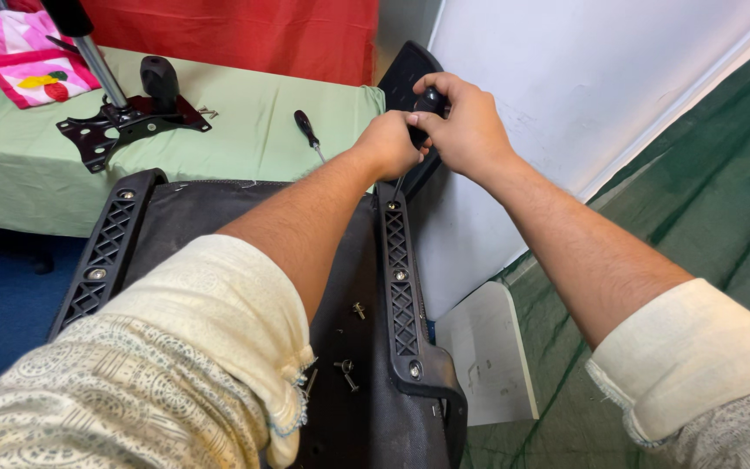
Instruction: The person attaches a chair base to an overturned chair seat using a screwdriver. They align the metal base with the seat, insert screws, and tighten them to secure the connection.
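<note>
both hands' fingers closed round a black screwdriver handle (427,104); left hand (390,143) and right hand (466,126) hide its shaft

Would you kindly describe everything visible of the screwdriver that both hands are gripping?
The screwdriver has a black handle, plastic or rubber by its look, and a thin metal shaft. The right hand wraps over the top of the handle; the left hand grips it lower down, so most of the handle is hidden. The tool stands nearly upright, tilted slightly, its shaft running down to the upper end of the black plastic armrest bracket. The tip seems to meet a screw there, but that is too small to confirm.
</note>
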